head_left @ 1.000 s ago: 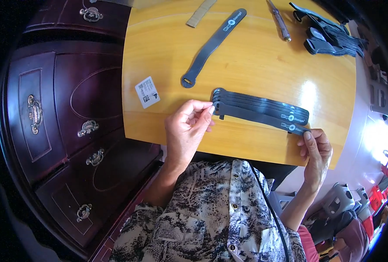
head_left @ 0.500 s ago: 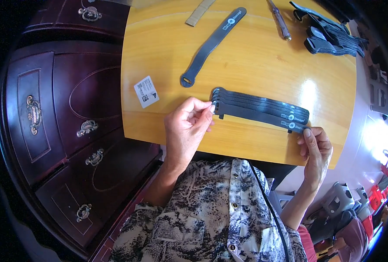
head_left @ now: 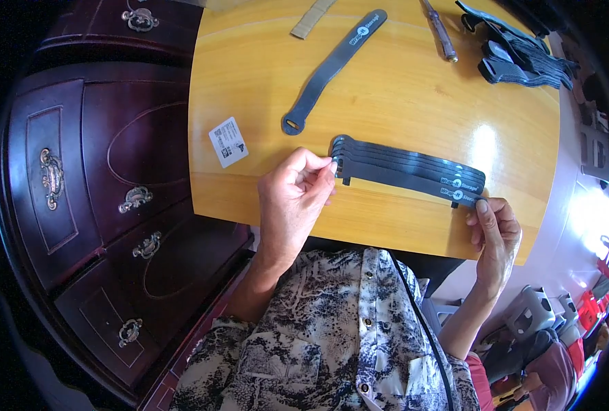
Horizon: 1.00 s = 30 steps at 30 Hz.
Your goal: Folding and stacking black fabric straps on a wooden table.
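Several dark grey storage straps (head_left: 407, 168) lie overlapped like a fan near the table's front edge, with white print at their right ends. My left hand (head_left: 296, 195) pinches the slotted left end of the nearest strap between thumb and fingers. At the other end, my right hand (head_left: 494, 226) grips the same strap's right tip, thumb on top. Farther back lies a single grey strap (head_left: 328, 72), slanted, its slotted end toward me. What sits beneath the fanned straps is mostly hidden; small black tabs stick out below them.
The wooden table (head_left: 250, 192) carries a white printed label (head_left: 228, 142) at left, a tan strip (head_left: 313, 18) and a screwdriver (head_left: 441, 31) at the back, and a bunch of black straps (head_left: 524, 60) at back right. A dark wooden cabinet (head_left: 99, 171) stands left. Stools (head_left: 532, 314) are at right.
Almost nothing differs. Both hands keep hold of the strap's ends, and the view has shifted very slightly.
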Motion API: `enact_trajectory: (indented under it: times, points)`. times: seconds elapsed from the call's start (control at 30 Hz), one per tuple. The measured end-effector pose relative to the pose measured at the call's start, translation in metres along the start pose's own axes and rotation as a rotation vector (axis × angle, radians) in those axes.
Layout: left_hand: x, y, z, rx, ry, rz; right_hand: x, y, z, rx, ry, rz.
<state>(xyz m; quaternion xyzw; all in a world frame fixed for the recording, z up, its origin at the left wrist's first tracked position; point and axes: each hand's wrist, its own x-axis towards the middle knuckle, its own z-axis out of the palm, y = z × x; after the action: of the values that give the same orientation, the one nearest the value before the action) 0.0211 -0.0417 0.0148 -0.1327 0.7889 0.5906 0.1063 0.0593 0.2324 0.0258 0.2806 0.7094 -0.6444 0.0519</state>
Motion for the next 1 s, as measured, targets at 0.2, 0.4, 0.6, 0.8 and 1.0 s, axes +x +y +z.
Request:
enact_trajectory:
  times: [0.2, 0.4, 0.6, 0.8, 1.0]
  points:
    - [0.002, 0.001, 0.004, -0.017, 0.002, 0.015, 0.001, 0.0, -0.002, 0.006, 0.017, 0.005]
    - [0.002, 0.001, 0.005, -0.023, 0.013, 0.026, 0.001, -0.002, 0.002, 0.038, 0.027, -0.011]
    - [0.002, 0.015, 0.007, 0.017, 0.043, -0.035, 0.001, 0.0, 0.002, 0.086, 0.019, -0.023]
    - [0.002, 0.015, 0.009, 0.028, 0.057, -0.041, 0.001, -0.004, 0.003, 0.042, 0.085, 0.024]
    - [0.001, 0.016, 0.009, 0.063, 0.056, -0.039, 0.003, -0.003, 0.003, 0.051, 0.099, 0.022]
